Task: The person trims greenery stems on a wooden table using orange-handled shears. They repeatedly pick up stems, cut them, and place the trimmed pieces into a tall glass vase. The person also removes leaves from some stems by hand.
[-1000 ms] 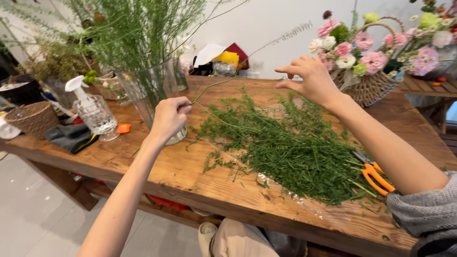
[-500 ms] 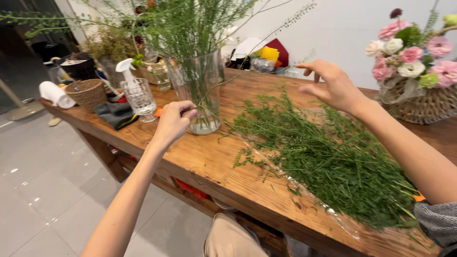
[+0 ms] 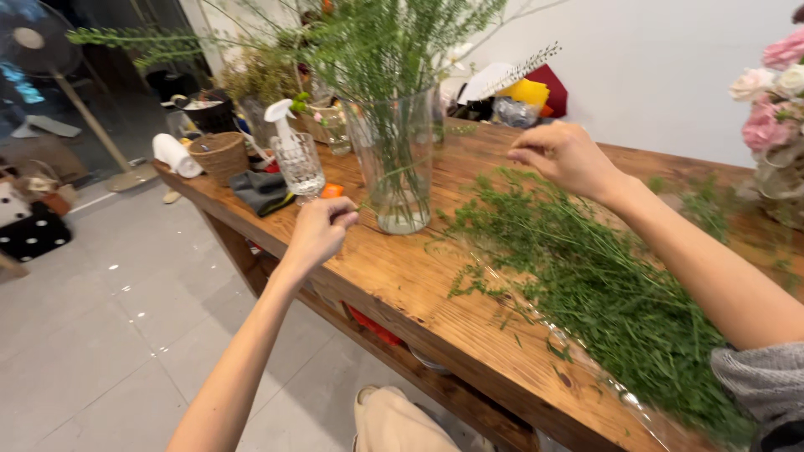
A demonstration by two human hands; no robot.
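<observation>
Stem: a thin green stem [image 3: 435, 163] runs between the two hands, across the front of the vase; its ends are hard to make out against the other greens.
Fan: a standing fan [image 3: 29, 38] shows at the far left, on the floor side; it is not in the earlier pictures, as the view has swung left.
Basket: a small woven basket [image 3: 218, 155] sits near the table's left end, beside a white roll [image 3: 174, 153].
Spray bottle: a clear bottle [image 3: 295, 155] with a white trigger stands behind a dark cloth [image 3: 261, 191].
Left hand: the left hand [image 3: 318, 230] is pinched shut on the stem's lower end, over the table edge, just left of the vase; half a second ago it was at the vase's foot, now slightly further out.
Vase: a tall glass vase [image 3: 400, 167] holds upright greens and some water.
Table: the wooden table [image 3: 394, 276] carries everything.
Right hand: the right hand [image 3: 565, 155] hovers above the pile, fingertips closed together on the stem's upper end; it is well apart from the left hand, as before.
Greens: a pile of cut greens [image 3: 603, 285] lies on clear wrap, right of the vase.
Flowers: pink and white flowers [image 3: 775, 84] stand at the right edge, now partly cut off.
</observation>
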